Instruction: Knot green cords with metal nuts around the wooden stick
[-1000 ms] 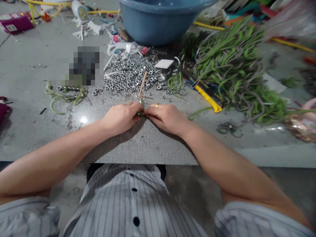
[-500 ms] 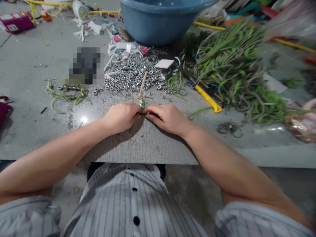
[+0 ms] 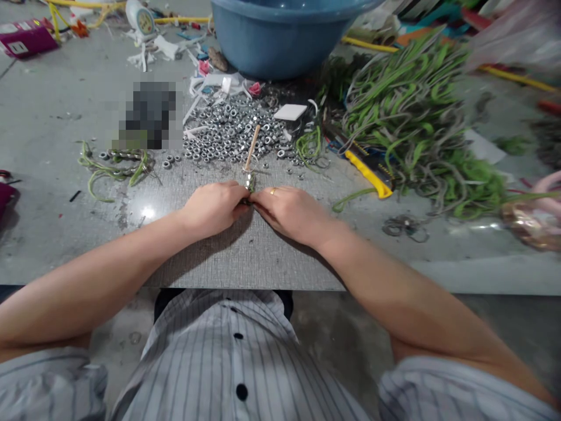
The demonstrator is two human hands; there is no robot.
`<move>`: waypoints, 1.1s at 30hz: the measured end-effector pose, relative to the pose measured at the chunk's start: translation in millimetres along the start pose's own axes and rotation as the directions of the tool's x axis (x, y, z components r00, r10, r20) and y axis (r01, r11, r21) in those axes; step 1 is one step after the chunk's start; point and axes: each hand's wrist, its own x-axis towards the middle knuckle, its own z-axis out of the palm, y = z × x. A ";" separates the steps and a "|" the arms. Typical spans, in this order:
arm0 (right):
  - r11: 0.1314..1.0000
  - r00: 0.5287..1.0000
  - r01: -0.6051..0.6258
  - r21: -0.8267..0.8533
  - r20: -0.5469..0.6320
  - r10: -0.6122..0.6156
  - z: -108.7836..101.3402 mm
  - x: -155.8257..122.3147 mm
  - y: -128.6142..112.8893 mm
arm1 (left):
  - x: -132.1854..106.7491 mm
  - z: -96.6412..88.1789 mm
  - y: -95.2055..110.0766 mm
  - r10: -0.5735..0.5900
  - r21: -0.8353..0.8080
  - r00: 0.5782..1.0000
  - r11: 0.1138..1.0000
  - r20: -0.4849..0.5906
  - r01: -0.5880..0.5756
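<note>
Close together above the table, my left hand (image 3: 217,207) and my right hand (image 3: 289,211) pinch a green cord (image 3: 249,190) strung with metal nuts. Their fingertips meet at its near end, and the fingers hide most of that part. A gold ring (image 3: 273,191) shows on my right hand. Beyond the fingertips, a thin wooden stick (image 3: 253,147) points away from me at the cord's far end, by a wire loop. A heap of hex nuts (image 3: 228,128) lies just past it. To the left rests a finished-looking piece of green cord with nuts (image 3: 125,166).
A blue basin (image 3: 284,44) stands at the back. On the right are a yellow-handled cutter (image 3: 370,175), a big tangle of green and grey cords (image 3: 416,111) and a small coil of dark cord (image 3: 405,228). A white square piece (image 3: 290,111) lies by the nuts.
My right hand has rolled slightly and shifted left, its ring now showing plainly and its fingers closer together. My left hand has barely moved. The whole view has drifted a little.
</note>
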 end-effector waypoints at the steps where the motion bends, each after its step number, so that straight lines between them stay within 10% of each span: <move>1: 1.000 1.000 -0.007 -0.012 0.001 0.007 0.6 1.2 -0.6 | 0.3 0.8 -0.4 -0.004 0.002 1.000 1.000 0.004 0.004; 12: 0.936 0.992 -0.110 0.335 0.094 0.082 -9.9 5.7 10.4 | -0.1 6.3 -1.4 -0.021 -0.028 1.000 0.999 -0.021 0.021; 33: 0.982 0.995 -0.099 0.160 0.050 0.092 -6.0 2.3 1.6 | -0.4 2.3 1.4 -0.064 -0.012 0.997 0.998 0.032 0.064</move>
